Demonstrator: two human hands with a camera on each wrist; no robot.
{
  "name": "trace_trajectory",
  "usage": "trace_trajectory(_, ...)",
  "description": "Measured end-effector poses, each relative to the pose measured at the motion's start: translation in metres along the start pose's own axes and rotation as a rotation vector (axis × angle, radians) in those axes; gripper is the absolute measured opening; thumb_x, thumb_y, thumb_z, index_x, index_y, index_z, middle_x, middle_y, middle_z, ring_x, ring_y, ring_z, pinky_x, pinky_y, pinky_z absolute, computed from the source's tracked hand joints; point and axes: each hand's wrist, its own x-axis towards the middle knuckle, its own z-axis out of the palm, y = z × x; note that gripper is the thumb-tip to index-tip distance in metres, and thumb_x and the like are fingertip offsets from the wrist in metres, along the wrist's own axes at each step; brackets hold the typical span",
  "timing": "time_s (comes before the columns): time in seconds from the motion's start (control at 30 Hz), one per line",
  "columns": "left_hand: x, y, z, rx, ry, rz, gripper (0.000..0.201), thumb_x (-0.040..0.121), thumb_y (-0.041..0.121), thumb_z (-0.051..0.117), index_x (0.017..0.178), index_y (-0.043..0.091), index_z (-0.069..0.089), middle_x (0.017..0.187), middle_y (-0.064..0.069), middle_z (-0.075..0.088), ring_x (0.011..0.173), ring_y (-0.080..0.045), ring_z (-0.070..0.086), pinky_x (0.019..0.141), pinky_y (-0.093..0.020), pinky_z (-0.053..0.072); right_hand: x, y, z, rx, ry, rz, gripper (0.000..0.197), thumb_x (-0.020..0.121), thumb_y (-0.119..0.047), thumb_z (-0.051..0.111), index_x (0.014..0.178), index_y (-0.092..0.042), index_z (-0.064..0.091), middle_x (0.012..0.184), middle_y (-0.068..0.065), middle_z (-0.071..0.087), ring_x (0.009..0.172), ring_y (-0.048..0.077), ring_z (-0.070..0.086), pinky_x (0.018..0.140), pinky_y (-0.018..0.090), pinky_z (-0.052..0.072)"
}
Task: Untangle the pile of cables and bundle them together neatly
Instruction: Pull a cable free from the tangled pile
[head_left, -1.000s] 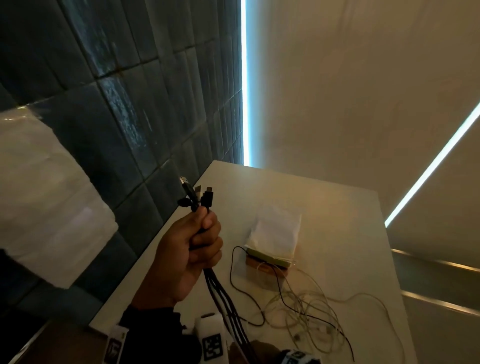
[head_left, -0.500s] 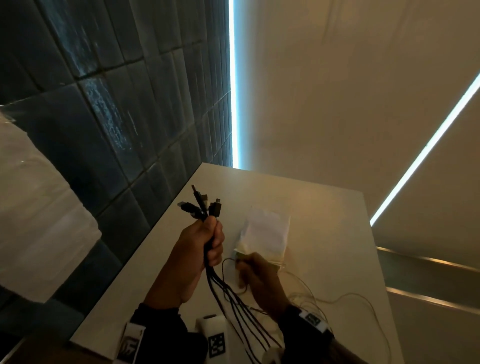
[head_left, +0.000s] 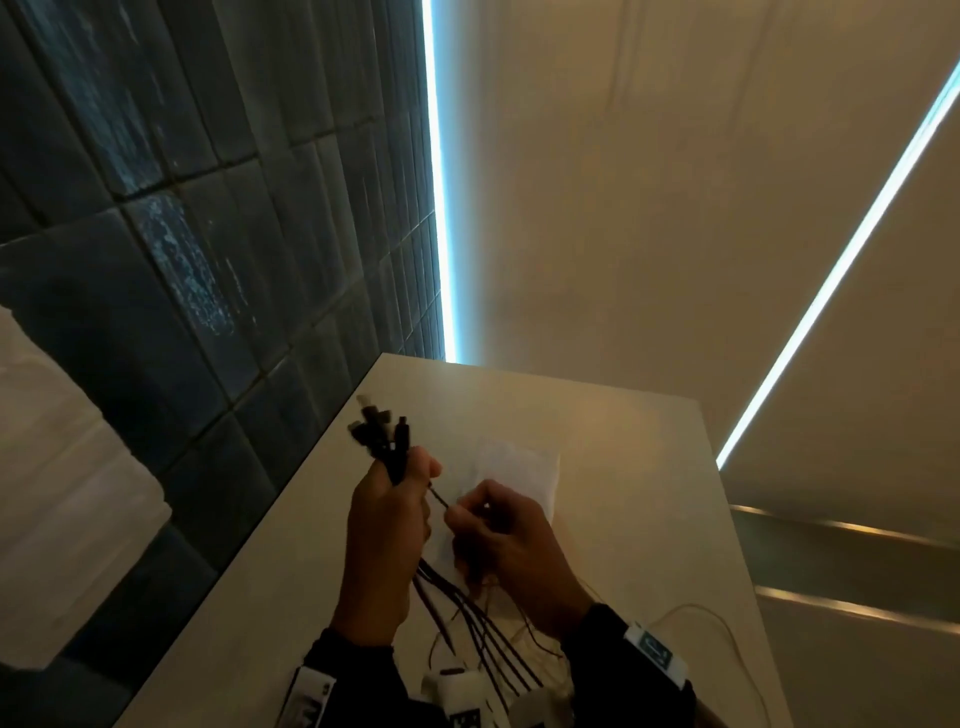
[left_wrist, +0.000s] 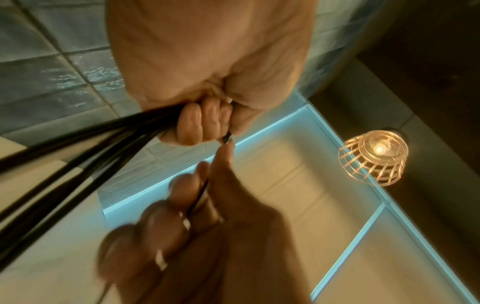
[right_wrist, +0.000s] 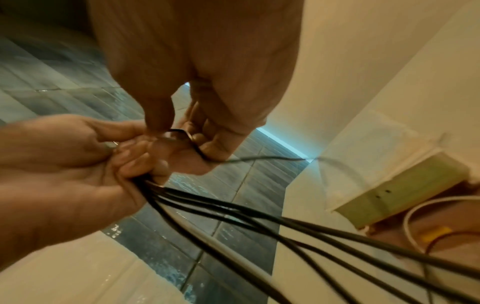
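My left hand (head_left: 389, 514) grips a bundle of several black cables (head_left: 467, 618) upright above the white table (head_left: 649, 431). Their plugs (head_left: 382, 426) stick out over the fist, and the loose lengths (right_wrist: 285, 222) hang down toward me. My right hand (head_left: 498, 540) is right beside the left and pinches one thin black cable (head_left: 439, 498) that runs between the two hands. In the left wrist view the left hand's fingers (left_wrist: 197, 123) are curled round the cables (left_wrist: 85, 144). In the right wrist view the thin cable (right_wrist: 192, 144) bends under the right thumb.
A white pouch (head_left: 519, 467) lies on the table behind my hands, on a green and brown box (right_wrist: 405, 185). Thin pale cables (head_left: 717, 623) trail over the table at the lower right. A dark tiled wall (head_left: 208, 260) runs along the table's left edge.
My right hand came up from below the view and took hold of a thin black cable beside the left fist. The left hand kept its grip on the bundle.
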Motion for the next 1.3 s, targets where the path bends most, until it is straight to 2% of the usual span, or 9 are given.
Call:
trace_trajectory(0.23, -0.004, 0.005, 0.009, -0.317, -0.057, -0.059, 0.030, 0.102, 0.030, 0.036, 0.088, 0.008, 0.052, 0.070, -0.007, 0.061, 0.064, -0.020, 0.060, 0.065, -0.032, 0.048, -0.006, 0.000, 0.000, -0.014, 0.038, 0.009, 0.023, 0.095, -0.028, 0.056, 0.079, -0.011, 0.062, 0.062, 0.006, 0.049, 0.048, 0.011, 0.039, 0.044, 0.020, 0.032)
trace_trajectory(0.43, -0.001, 0.008, 0.007, -0.505, -0.134, -0.087, 0.027, 0.101, 0.028, 0.039, 0.093, 0.006, 0.053, 0.058, 0.001, 0.035, 0.051, -0.012, 0.036, 0.061, -0.032, 0.040, -0.007, -0.007, 0.000, -0.040, -0.006, 0.019, 0.028, 0.097, -0.029, 0.053, 0.074, -0.014, 0.057, 0.053, -0.001, 0.041, 0.042, 0.006, 0.033, 0.042, 0.015, 0.030)
trace_trajectory(0.67, 0.007, 0.010, -0.003, -0.412, -0.114, -0.039, 0.041, 0.104, 0.028, 0.034, 0.065, 0.016, 0.034, 0.053, 0.003, 0.028, 0.041, -0.007, 0.021, 0.037, -0.021, 0.021, -0.013, 0.014, -0.024, -0.133, -0.142, -0.013, 0.028, 0.095, -0.033, 0.055, 0.074, -0.016, 0.064, 0.069, 0.006, 0.052, 0.052, 0.005, 0.038, 0.050, 0.016, 0.033)
trace_trajectory(0.77, 0.007, 0.009, -0.009, -0.371, -0.084, -0.002, 0.045, 0.104, 0.027, 0.035, 0.060, 0.018, 0.033, 0.049, 0.004, 0.024, 0.038, -0.006, 0.017, 0.035, -0.019, 0.017, -0.018, 0.029, -0.039, -0.268, -0.136, -0.013, 0.026, 0.097, -0.020, 0.055, 0.075, -0.010, 0.065, 0.062, -0.012, 0.055, 0.054, -0.002, 0.043, 0.057, 0.010, 0.035)
trace_trajectory(0.9, 0.007, 0.009, -0.014, -0.293, -0.064, 0.027, 0.045, 0.104, 0.026, 0.034, 0.060, 0.018, 0.032, 0.048, 0.005, 0.025, 0.037, -0.006, 0.018, 0.033, -0.018, 0.018, -0.023, 0.053, -0.054, -0.394, -0.141, 0.066, 0.027, 0.097, -0.021, 0.055, 0.072, -0.013, 0.064, 0.059, -0.015, 0.053, 0.057, -0.002, 0.044, 0.061, 0.010, 0.035)
trace_trajectory(1.0, 0.009, 0.013, -0.020, -0.274, -0.044, 0.017, 0.045, 0.104, 0.025, 0.035, 0.059, 0.018, 0.032, 0.046, 0.006, 0.026, 0.035, -0.005, 0.019, 0.033, -0.018, 0.018, -0.028, 0.072, -0.069, -0.446, -0.100, 0.192, 0.032, 0.098, -0.022, 0.054, 0.067, -0.018, 0.063, 0.052, -0.014, 0.052, 0.049, -0.001, 0.044, 0.055, 0.012, 0.035)
trace_trajectory(1.1, 0.009, 0.012, -0.020, -0.251, -0.079, -0.066, 0.044, 0.102, 0.025, 0.037, 0.060, 0.018, 0.031, 0.048, 0.004, 0.025, 0.036, -0.006, 0.018, 0.034, -0.017, 0.017, -0.035, 0.072, -0.073, -0.309, 0.033, 0.318, 0.031, 0.098, -0.022, 0.050, 0.075, -0.006, 0.063, 0.045, -0.008, 0.039, 0.038, 0.008, 0.031, 0.043, 0.024, 0.025)
trace_trajectory(1.2, 0.009, 0.002, -0.011, -0.195, -0.156, -0.173, 0.043, 0.102, 0.025, 0.038, 0.060, 0.018, 0.030, 0.050, 0.002, 0.024, 0.036, -0.007, 0.017, 0.034, -0.016, 0.016, -0.029, 0.043, -0.061, -0.182, 0.186, 0.247, 0.030, 0.099, -0.021, 0.048, 0.085, 0.003, 0.058, 0.050, -0.004, 0.037, 0.040, 0.010, 0.029, 0.042, 0.025, 0.023)
trace_trajectory(1.3, 0.005, -0.003, 0.003, -0.130, -0.204, -0.235, 0.044, 0.103, 0.025, 0.034, 0.062, 0.011, 0.040, 0.051, -0.006, 0.040, 0.031, -0.007, 0.021, 0.034, -0.015, 0.018, -0.021, 0.002, -0.041, -0.115, 0.155, 0.087, 0.030, 0.101, -0.022, 0.045, 0.086, 0.001, 0.057, 0.055, -0.005, 0.039, 0.043, 0.008, 0.030, 0.041, 0.021, 0.027)
